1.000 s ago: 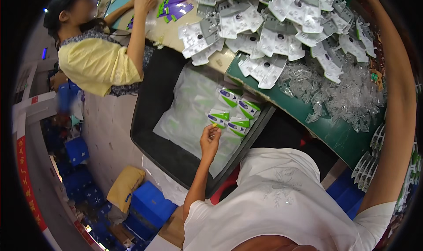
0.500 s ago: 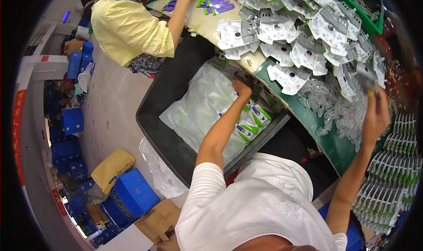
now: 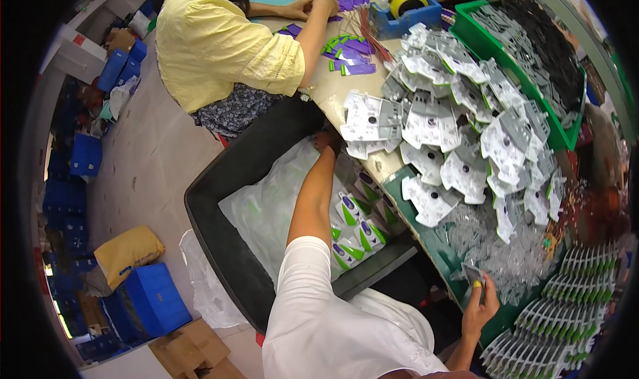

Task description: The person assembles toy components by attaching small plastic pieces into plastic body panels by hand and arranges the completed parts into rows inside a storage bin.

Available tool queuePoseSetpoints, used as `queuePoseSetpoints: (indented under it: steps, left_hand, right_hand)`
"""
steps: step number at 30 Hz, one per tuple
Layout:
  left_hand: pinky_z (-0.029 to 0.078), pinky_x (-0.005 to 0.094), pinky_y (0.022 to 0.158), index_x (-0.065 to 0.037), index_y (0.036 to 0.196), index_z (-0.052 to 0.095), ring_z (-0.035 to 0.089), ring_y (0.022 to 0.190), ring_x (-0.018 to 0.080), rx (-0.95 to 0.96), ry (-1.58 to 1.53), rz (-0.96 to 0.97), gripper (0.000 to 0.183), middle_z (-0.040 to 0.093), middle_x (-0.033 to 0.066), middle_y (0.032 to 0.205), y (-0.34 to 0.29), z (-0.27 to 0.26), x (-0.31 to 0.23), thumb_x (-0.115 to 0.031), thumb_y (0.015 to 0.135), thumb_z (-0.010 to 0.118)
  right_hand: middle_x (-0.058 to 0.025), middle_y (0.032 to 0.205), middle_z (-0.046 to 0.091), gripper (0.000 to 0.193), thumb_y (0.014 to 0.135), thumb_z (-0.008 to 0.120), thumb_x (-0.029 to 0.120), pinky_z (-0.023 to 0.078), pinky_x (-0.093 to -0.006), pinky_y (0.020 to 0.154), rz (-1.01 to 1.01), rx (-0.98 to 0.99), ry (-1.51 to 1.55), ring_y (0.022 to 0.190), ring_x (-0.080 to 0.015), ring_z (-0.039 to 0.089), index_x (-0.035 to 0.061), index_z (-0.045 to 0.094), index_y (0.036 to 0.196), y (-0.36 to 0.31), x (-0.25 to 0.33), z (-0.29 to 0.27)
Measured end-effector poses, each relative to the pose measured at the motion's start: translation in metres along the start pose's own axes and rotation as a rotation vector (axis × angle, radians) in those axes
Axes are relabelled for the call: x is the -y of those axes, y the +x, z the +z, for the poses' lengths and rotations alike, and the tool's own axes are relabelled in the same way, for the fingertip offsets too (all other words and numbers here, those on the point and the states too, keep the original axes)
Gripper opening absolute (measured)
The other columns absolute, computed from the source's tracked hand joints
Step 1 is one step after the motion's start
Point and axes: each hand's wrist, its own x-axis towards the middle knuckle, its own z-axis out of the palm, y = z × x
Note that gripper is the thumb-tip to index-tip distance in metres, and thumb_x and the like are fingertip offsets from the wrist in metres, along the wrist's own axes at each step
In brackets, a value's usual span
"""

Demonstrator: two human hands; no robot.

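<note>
My left hand (image 3: pixel 325 140) reaches into the far corner of a black bin (image 3: pixel 203 199), close to the table's edge. Its fingers are in shadow and I cannot make out what they touch. In the bin lie white, green and purple plastic pieces (image 3: pixel 359 236), partly under a translucent white sheet (image 3: pixel 266 212). My right hand (image 3: pixel 480 307), low over the green table edge, pinches a small grey plastic part (image 3: pixel 472 272) between thumb and fingers. Just beyond that hand spreads a heap of clear plastic parts (image 3: pixel 509 266), and behind it a pile of white-and-grey moulded shells (image 3: pixel 466 169).
Stacked rows of white-and-green parts (image 3: pixel 566 299) stand at the right. A green crate (image 3: pixel 532 86) holds grey and black parts. Across the table a person in yellow (image 3: pixel 226 46) handles small pieces near purple-and-green strips (image 3: pixel 353 52). Blue boxes (image 3: pixel 156 296) sit on the floor at left.
My right hand has come down and toward me, from beside the shells to the near table edge, with a grey part. My left hand has shifted left and farther into the bin's corner.
</note>
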Motion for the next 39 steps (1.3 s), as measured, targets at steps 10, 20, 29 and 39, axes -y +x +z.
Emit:
queuePoseSetpoints:
  steps: [10,20,29,39]
  left_hand:
    - [0.042,0.0428,0.081,-0.014,0.117,0.046,0.048,0.101,0.0318,-0.37,-0.335,-0.392,0.043,0.046,0.0149,0.114,-0.033,0.033,-0.02,-0.04,0.082,0.046]
    - [0.034,0.0418,0.088,-0.023,0.126,0.035,0.041,0.107,0.0338,-0.153,-0.51,0.123,0.055,0.042,0.0126,0.118,-0.15,-0.148,0.036,-0.024,0.077,0.059]
    - [0.042,0.036,0.084,-0.004,0.119,0.049,0.054,0.1,0.0257,1.085,-1.747,-0.081,0.048,0.053,0.0133,0.117,-0.124,-0.047,0.063,-0.037,0.09,0.03]
    - [0.043,0.0345,0.083,-0.004,0.117,0.049,0.055,0.097,0.0246,1.149,-1.675,0.072,0.044,0.055,0.0123,0.113,-0.164,-0.062,0.064,-0.034,0.091,0.03]
  right_hand:
    - [-0.0089,0.096,0.059,0.029,0.088,0.051,0.004,0.043,-0.0229,0.071,0.077,-0.219,-0.052,0.08,-0.0112,0.052,-0.0065,0.051,0.115,0.009,-0.015,0.033]
    - [-0.0185,0.1,0.059,0.025,0.087,0.05,0.001,0.044,-0.0319,0.075,-0.171,-0.167,-0.132,0.083,-0.0259,0.057,-0.0069,0.052,0.111,0.037,-0.028,0.038]
    - [-0.0155,0.084,0.054,0.021,0.084,0.049,-0.002,0.042,-0.0341,0.065,-0.283,-0.152,-0.068,0.071,-0.0276,0.053,-0.0048,0.054,0.104,0.044,-0.016,0.037]
    - [-0.0166,0.078,0.056,0.023,0.077,0.052,-0.006,0.039,-0.037,0.056,-0.371,-0.193,-0.036,0.062,-0.0303,0.051,-0.0061,0.056,0.099,0.05,-0.017,0.031]
